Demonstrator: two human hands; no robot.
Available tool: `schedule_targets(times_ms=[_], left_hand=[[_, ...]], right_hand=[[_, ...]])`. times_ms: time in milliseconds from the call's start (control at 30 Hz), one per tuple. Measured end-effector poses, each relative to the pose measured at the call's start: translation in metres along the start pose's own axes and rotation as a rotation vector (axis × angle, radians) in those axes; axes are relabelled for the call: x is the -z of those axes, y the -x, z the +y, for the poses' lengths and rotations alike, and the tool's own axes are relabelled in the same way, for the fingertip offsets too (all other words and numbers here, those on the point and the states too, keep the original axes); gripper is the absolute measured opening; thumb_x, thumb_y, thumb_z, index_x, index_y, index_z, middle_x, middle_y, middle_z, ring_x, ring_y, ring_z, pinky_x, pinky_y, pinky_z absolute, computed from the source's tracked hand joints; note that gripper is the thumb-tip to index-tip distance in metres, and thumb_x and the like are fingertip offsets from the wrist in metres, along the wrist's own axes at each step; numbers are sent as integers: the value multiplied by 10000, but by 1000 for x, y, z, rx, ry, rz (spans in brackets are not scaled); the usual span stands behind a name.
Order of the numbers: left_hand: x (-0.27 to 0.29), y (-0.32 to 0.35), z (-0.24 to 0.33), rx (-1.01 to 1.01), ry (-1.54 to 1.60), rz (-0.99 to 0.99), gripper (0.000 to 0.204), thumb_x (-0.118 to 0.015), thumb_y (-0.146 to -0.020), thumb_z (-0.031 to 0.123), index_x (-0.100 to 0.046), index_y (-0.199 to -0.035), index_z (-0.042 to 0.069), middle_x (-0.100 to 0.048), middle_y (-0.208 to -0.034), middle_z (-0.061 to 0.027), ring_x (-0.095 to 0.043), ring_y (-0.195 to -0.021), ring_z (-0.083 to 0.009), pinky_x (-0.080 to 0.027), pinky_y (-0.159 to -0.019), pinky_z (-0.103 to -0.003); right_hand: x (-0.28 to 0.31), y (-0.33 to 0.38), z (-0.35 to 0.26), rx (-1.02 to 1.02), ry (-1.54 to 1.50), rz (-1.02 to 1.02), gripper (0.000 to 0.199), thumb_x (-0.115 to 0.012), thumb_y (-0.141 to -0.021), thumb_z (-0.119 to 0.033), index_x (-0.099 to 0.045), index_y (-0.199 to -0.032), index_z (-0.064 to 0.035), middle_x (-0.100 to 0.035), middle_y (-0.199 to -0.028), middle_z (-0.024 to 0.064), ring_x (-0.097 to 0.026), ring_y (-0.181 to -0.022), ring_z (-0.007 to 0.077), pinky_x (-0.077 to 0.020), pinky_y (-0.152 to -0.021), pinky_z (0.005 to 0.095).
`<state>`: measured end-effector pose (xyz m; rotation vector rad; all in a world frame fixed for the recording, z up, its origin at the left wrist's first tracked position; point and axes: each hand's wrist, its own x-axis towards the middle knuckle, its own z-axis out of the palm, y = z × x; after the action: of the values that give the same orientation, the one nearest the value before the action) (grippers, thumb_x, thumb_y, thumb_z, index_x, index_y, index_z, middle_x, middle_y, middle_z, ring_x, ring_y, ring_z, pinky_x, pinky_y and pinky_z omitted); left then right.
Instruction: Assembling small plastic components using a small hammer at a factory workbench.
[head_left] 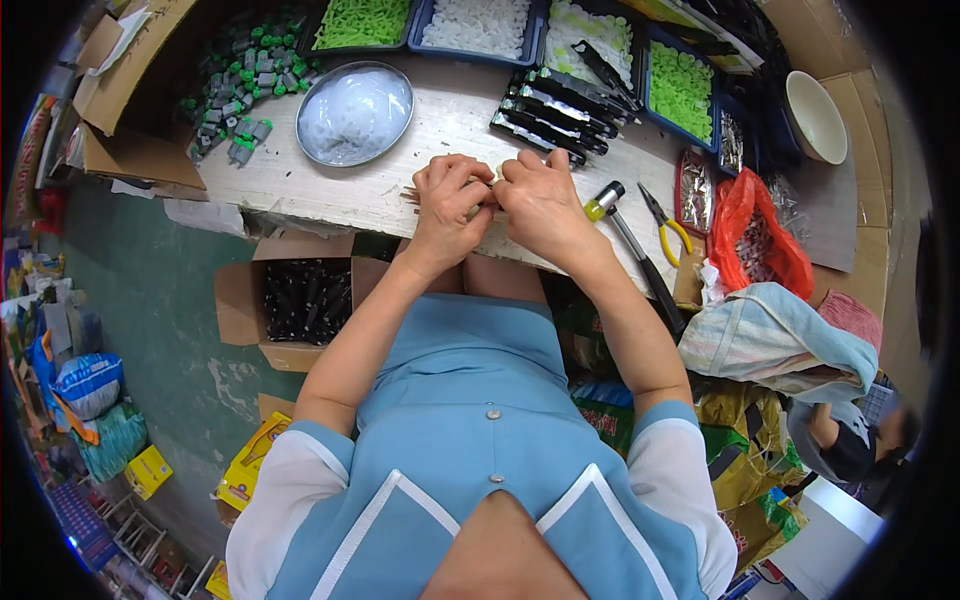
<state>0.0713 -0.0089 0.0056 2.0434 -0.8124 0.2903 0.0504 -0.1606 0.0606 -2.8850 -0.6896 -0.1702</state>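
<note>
My left hand (pixel 449 215) and my right hand (pixel 541 208) meet over the front edge of the white worktable (pixel 300 190). Both have curled fingers, pinched close together around something small that the fingers mostly hide. A few thin brownish strips (pixel 410 197) show beside the left fingers. Just beyond the right hand lies a row of long black plastic parts (pixel 555 115). To its right rest a small hammer (pixel 630 240) with a yellow-and-black head and pliers (pixel 664 222) with yellow handles. A round metal dish (pixel 355 113) of pale greyish, grease-like paste stands beyond the left hand.
Trays of green pieces (pixel 362 22) and white pieces (pixel 476 27) line the back. Grey-and-green parts (pixel 245 85) are heaped at far left. A red plastic bag (pixel 760 230), a cream bowl (pixel 815 117) and a towel (pixel 775 335) sit right. Below, a carton holds black parts (pixel 308 300).
</note>
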Motion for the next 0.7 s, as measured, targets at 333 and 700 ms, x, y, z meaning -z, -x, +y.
schedule_targets(times_ms=[333, 700], left_hand=[[0, -6, 2, 8, -57, -30, 205, -693, -662, 180, -670, -864, 155, -536, -959, 7, -415, -1009, -205, -254, -842, -388], [-3, -5, -2, -61, -95, -92, 144, -709, -658, 180, -673, -797, 174, -532, -953, -17, -435, -980, -227, -274, -803, -396]], right_hand=[[50, 101, 122, -457, -45, 233, 123, -625, -754, -51, -619, -874, -22, -576, -785, 96, -585, -726, 216, -473, -645, 283], [68, 285, 240, -1270, 262, -381, 383, -500, -792, -259, -538, -1136, -95, -587, -1039, 218, -549, -1003, 380, -420, -846, 476]])
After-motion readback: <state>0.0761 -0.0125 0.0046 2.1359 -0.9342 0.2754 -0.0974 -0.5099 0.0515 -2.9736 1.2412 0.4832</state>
